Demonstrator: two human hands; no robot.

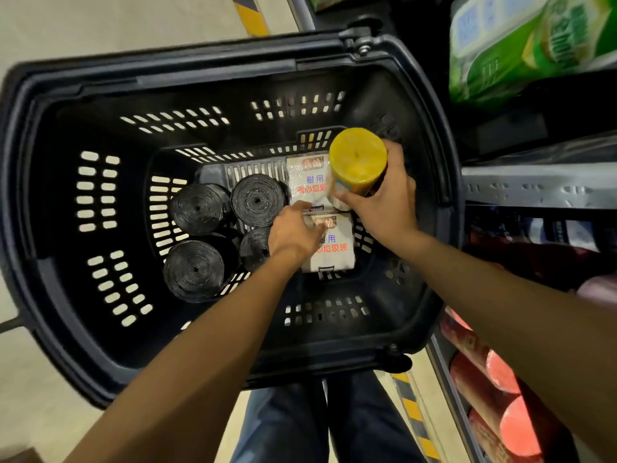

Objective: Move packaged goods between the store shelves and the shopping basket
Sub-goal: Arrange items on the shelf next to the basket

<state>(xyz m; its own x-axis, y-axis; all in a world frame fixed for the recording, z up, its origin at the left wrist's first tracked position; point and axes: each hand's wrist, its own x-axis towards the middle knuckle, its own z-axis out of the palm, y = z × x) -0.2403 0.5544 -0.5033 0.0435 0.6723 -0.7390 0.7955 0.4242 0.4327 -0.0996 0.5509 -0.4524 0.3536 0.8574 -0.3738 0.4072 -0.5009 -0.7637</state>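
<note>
Looking straight down into one black shopping basket (70, 95), which stands on the pale floor (100, 21) just beside the store shelves (534, 187). Count the load: four black rolls (257, 199) stand on end in a two-by-two cluster on the basket bottom, left of centre. Right beside them are two white packets (305, 180) with printed faces up. They lie flat, one beyond the other, almost touching.

Both hands are in the basket, close together but not touching. The right hand (387, 198) is wrapped round one yellow roll (359, 162) in clear film. It holds the roll upright with the round yellow end toward the camera, above the far packet on the basket's right side. Fingers curl round the roll's far side and the thumb presses the near side.

The left hand (293, 232) lies over the near packet's upper left corner, thumb along its far edge and fingers across the print. It covers part of the fourth black roll. Whether it grips the packet or only rests on it, I cannot tell.

On the shelves to the right, green packs (534, 45) sit up top, blurred, so no count there. Down low lie red rolls (500, 372), with at least two pink round ends showing. Two legs in blue jeans (360, 426) stand under the basket's near rim, and one yellow-and-black stripe (414, 412) runs along the floor by the shelf foot.
</note>
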